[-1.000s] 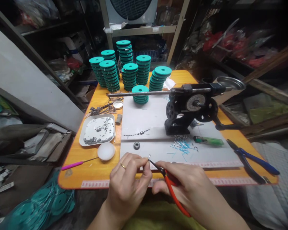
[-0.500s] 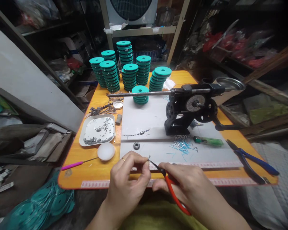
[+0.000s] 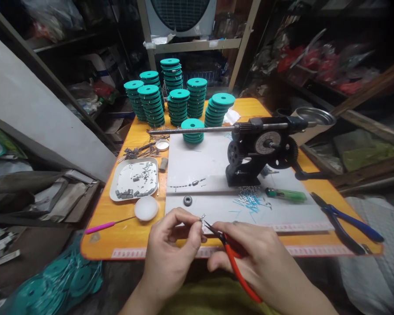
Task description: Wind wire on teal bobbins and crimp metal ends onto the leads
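Note:
My left hand [image 3: 174, 245] is closed in a pinch, thumb against forefinger, on a small shiny metal piece [image 3: 202, 217]. The piece sticks up past the fingertips; it is too small to identify. Fingers wrapped round the red handles, my right hand [image 3: 252, 253] holds slim pliers [image 3: 231, 253] with narrow dark jaws. Their tips lie just right of the metal piece, slightly parted. Beyond my left hand a small dark ring [image 3: 187, 201] rests on the white board [image 3: 213, 203]. Short blue and white bits [image 3: 249, 199] lie in a loose heap beyond my right hand.
A black geared hand-crank device [image 3: 262, 148] stands right, its long rod [image 3: 193, 130] reaching left. Stacked green spools [image 3: 151, 105] occupy the back. At left are a tray of weights [image 3: 134, 166], a white dome [image 3: 146, 208] and a pink-handled tool [image 3: 100, 227]; blue-handled pliers [image 3: 351, 223] lie right.
The plier tips have drawn slightly back from the metal piece, and the jaws look a little more parted. My right thumb has dropped a little. The left hand still pinches the piece.

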The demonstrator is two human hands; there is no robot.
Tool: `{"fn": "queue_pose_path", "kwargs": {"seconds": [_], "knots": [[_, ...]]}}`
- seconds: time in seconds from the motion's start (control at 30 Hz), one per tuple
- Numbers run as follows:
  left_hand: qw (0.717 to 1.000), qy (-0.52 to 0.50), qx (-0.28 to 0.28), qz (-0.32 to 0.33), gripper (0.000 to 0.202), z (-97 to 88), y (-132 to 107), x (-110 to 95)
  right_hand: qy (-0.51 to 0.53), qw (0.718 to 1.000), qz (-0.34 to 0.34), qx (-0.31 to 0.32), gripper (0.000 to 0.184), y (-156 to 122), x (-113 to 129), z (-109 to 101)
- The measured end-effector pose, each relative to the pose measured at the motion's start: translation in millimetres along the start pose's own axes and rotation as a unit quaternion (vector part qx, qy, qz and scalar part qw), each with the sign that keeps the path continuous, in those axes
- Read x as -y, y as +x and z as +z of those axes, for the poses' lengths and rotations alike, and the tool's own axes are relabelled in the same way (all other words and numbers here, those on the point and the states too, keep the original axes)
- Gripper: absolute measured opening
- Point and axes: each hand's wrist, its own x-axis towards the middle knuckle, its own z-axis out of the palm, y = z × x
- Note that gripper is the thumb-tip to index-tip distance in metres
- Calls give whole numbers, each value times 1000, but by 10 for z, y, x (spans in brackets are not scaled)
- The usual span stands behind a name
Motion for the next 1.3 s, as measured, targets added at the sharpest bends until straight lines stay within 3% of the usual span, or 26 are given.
{"fn": "queue_pose_path", "kwargs": {"seconds": [0.23,0.53,0.63,0.8,0.97,1.1,1.3], "knots": [[997,61,14,44,5,-6,-20,35,-5,1000,0,9,36,-19,-16,5],[966,183,-7,182,12,1,-19,81,-61,998,-12,2,43,-58,-23,19],[962,190,-6,196,13,3,-15,86,-73,997,-19,-1,44,-58,-24,17],[983,143,8,118,8,-6,-22,87,-78,996,-47,8,43,-66,-65,29],[999,27,34,-18,10,-33,-26,47,-73,995,-63,22,35,-86,-93,21],[989,-72,76,-107,18,-72,19,11,-63,994,-77,44,23,-70,-96,-11],[962,-127,163,-178,26,-185,115,60,-133,981,-106,91,26,-5,-160,-85]]}}
